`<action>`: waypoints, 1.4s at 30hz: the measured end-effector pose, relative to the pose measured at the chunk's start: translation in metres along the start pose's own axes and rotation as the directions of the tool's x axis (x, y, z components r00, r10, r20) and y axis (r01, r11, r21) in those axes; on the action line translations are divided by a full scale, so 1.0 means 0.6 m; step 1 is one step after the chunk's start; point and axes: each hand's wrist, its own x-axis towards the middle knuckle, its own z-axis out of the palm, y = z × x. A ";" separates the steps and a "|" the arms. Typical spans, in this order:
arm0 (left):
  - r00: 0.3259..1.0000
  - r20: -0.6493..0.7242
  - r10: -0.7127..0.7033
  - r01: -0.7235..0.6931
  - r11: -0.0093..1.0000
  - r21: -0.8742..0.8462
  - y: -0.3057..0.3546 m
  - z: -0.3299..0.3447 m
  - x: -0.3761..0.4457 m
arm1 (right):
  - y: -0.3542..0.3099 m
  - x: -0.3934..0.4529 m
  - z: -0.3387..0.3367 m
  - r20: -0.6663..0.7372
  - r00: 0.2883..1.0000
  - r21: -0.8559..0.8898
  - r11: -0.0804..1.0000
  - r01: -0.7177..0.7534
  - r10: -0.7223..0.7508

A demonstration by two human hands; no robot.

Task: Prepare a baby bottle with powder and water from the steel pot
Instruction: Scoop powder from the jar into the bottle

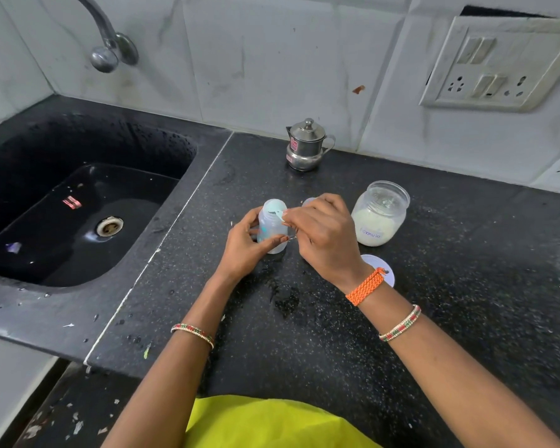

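Nearby, open powder jar (379, 218), label seemingly "Formula".

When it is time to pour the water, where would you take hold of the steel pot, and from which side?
Probably by the curved handle on the steel pot, coming from its right. The handle juts right, the spout points left, and the knobbed lid is still on.
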 end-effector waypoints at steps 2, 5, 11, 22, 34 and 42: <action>1.000 0.004 -0.007 0.007 1.000 -0.005 -0.004 0.000 0.001 | 0.002 -0.003 0.001 -0.007 1.000 0.017 1.000 -0.014 0.014; 1.000 0.015 -0.005 0.005 1.000 -0.007 -0.007 0.000 0.003 | 0.003 -0.002 0.000 -0.032 0.999 -0.002 1.000 -0.009 0.009; 1.000 0.025 -0.002 0.002 1.000 -0.001 -0.006 -0.001 0.002 | -0.002 -0.002 -0.001 -0.073 0.995 0.058 0.997 -0.058 0.062; 0.997 0.072 -0.023 0.021 0.999 0.030 -0.005 0.000 -0.008 | 0.004 -0.003 -0.019 -0.140 0.799 0.453 0.755 -0.474 0.585; 0.946 -0.150 0.287 -0.258 0.948 0.185 0.068 0.006 -0.026 | 0.154 -0.022 -0.132 -0.478 0.591 0.203 0.736 -0.646 0.650; 0.952 0.116 0.284 -0.285 0.959 -0.011 0.153 0.132 0.004 | 0.191 -0.044 -0.114 -0.214 0.675 0.101 0.704 -0.703 0.706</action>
